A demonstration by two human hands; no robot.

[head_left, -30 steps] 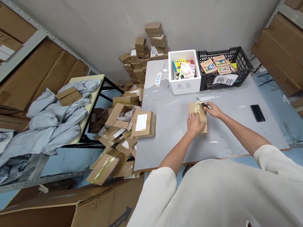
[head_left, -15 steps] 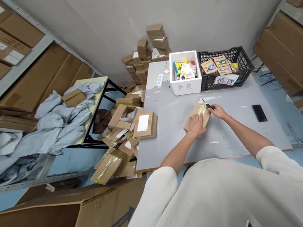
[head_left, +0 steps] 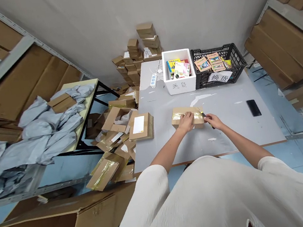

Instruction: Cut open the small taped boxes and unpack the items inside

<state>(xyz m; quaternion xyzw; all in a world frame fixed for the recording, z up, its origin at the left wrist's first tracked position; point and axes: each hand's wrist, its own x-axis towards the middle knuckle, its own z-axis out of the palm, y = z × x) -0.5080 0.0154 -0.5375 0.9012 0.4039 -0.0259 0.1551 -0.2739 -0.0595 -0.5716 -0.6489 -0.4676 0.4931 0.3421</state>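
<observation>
A taped cardboard box (head_left: 189, 109) lies crosswise on the grey table (head_left: 167, 145), with shiny clear tape along its top. My left hand (head_left: 186, 122) rests over its near side, fingers on the top, holding it against the table. At the box's right end, my right hand (head_left: 214, 121) is closed around a yellow and black utility knife (head_left: 203, 114). The knife's blade end points up and away, beside the end of the box. Whether the blade touches the tape, I cannot tell.
Behind the box stand a white foam bin (head_left: 180, 85) and a black crate (head_left: 239, 64), both holding books. A phone (head_left: 253, 108) lies at right. Another labelled box (head_left: 141, 126) sits on the left edge, above piled opened cartons (head_left: 107, 171). Grey parcels (head_left: 39, 126) cover a side table.
The box has turned from slanted to crosswise. My left hand has shifted toward its near side, and the knife has moved from its far right corner to its right end.
</observation>
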